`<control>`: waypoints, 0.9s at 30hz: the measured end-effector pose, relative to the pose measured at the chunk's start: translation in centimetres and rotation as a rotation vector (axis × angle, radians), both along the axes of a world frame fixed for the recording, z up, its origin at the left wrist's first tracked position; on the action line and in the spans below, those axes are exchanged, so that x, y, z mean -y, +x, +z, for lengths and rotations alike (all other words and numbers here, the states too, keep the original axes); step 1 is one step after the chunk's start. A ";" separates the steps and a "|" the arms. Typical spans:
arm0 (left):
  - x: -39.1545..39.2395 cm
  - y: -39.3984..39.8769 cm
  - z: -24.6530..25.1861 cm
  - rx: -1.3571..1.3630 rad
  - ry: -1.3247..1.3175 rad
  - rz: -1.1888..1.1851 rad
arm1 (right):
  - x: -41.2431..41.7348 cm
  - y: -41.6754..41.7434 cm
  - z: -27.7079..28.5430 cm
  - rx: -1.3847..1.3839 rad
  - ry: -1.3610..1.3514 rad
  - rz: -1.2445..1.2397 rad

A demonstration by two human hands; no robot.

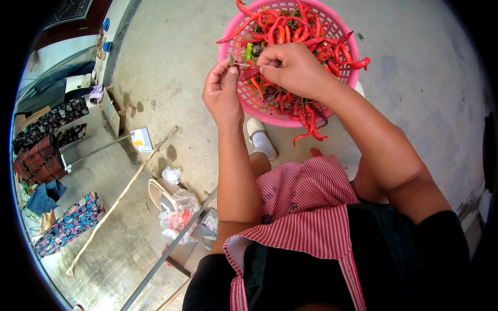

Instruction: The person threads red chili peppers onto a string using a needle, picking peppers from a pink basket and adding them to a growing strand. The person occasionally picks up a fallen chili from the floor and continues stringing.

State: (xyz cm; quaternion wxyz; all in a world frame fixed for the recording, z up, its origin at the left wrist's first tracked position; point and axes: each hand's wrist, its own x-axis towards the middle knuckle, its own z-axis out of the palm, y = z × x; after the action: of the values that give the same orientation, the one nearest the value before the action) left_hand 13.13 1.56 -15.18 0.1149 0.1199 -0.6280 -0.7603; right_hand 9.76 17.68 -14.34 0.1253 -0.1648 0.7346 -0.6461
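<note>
A round pink plastic basket (286,122) heaped with red chili peppers (307,23) stands before me. Over its near left part, my left hand (226,83) pinches a small green stem end, with a thin pale needle-like piece running from it toward a dark red chili pepper (249,73). My right hand (290,66) is closed at that pepper's right end, thumb against forefinger; what exactly lies between those fingers is partly hidden. A green chili pepper (249,51) lies just beyond my fingertips. Several red peppers hang over the basket's near rim.
My shoe (258,130) is near the basket on the concrete floor. A long wooden stick (124,190), plastic bags (181,221) and a grey pole (163,258) lie to the left. Floral cloth (72,225) and a white dustpan (141,140) are farther left.
</note>
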 end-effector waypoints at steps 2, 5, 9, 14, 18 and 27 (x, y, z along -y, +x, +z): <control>0.0 0.0 0.0 0.000 0.007 0.003 | 0.0 -0.1 0.0 0.003 0.004 0.003; 0.2 -0.1 -0.2 0.001 0.013 0.010 | 0.0 0.0 0.0 0.001 0.004 0.000; 0.3 -0.1 -0.2 -0.010 0.025 -0.009 | 0.0 0.0 -0.3 -0.026 -0.001 -0.008; 0.3 0.0 -0.1 -0.016 0.013 -0.008 | 0.0 0.0 0.2 -0.020 0.003 -0.032; 0.5 0.0 -0.3 -0.012 -0.021 0.005 | 0.0 0.0 0.2 -0.017 -0.009 -0.039; 0.9 -0.1 -0.4 -0.011 0.061 0.015 | 0.1 0.0 -0.1 -0.024 -0.001 -0.027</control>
State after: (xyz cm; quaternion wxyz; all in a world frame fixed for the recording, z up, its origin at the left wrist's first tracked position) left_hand 13.02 0.69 -15.59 0.1203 0.1239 -0.6030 -0.7788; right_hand 9.74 17.61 -14.40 0.1077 -0.1627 0.7380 -0.6460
